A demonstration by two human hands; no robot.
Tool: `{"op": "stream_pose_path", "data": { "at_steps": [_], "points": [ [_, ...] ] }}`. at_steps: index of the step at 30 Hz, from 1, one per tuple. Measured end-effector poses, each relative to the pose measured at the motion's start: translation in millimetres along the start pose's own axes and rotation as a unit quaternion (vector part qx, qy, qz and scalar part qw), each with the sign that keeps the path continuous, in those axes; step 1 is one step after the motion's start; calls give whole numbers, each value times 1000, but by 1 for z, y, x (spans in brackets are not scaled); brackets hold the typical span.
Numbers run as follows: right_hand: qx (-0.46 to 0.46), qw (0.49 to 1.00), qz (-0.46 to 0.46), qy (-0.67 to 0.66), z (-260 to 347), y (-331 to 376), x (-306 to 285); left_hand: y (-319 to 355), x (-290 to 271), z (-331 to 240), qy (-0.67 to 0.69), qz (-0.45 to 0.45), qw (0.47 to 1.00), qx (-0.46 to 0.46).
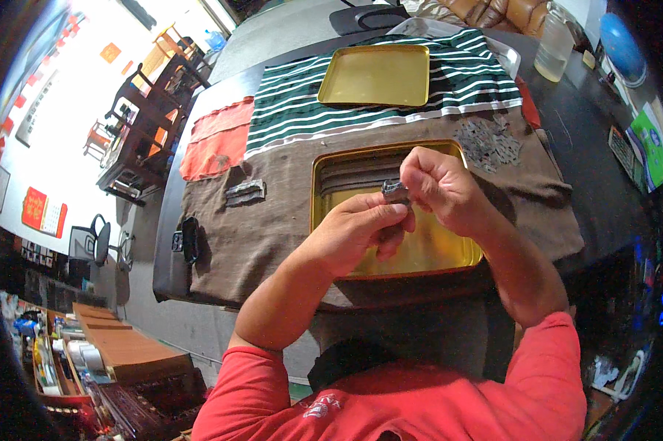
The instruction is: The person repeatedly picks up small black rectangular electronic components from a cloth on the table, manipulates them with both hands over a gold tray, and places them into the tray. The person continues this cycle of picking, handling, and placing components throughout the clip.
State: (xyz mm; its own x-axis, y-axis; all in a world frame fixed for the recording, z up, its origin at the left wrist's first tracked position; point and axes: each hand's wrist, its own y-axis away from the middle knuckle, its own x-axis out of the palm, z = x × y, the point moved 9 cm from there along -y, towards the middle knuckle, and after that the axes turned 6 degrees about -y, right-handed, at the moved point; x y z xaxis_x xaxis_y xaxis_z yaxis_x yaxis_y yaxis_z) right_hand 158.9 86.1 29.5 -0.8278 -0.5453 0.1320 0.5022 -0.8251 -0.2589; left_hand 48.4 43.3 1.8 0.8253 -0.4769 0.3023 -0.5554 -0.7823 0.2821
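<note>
The landmark is the shallow, rectangular, gold-coloured metal tray (449,257) with raised rims, nearest the person's body. Above its middle, the left hand (364,228) has its grip clamped on a small, dark grey, shiny-looking piece (395,191), with thumb and fingers around it. The right hand (441,184), above the tray's right half, has its fingers curled in at the piece's right end; whether its grip is clamped on the piece or only touches it, I cannot tell.

Long, dark grey-brown strips (350,173) lie side by side inside the tray, along its far wall. Beyond the tray's far rim, a second flat, gold-coloured rectangular tray (375,75) rests on a dark green cloth with white stripes (291,103). Just beside the tray's far right corner is a loose, spread heap of small grey pieces (488,143). To the tray's left, a short grey bundle of strips (245,192) lies on the brown cloth (250,242) that is also under the tray. A red cloth (214,143) is farther off, to the tray's far left. The black desk (559,125) carries all of these, and well beyond the tray's far right corner stands a translucent plastic container with pale liquid (554,55).
</note>
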Motion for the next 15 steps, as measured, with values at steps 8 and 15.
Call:
{"op": "stream_pose_path", "data": {
  "at_steps": [8,15],
  "points": [
    [3,1000,-8,15,0,0,-1,-2,-4,4,-87,9,995,41],
    [-159,956,-15,245,38,6,6,-10,-19,0,18,-23,997,68]
  ]
}}
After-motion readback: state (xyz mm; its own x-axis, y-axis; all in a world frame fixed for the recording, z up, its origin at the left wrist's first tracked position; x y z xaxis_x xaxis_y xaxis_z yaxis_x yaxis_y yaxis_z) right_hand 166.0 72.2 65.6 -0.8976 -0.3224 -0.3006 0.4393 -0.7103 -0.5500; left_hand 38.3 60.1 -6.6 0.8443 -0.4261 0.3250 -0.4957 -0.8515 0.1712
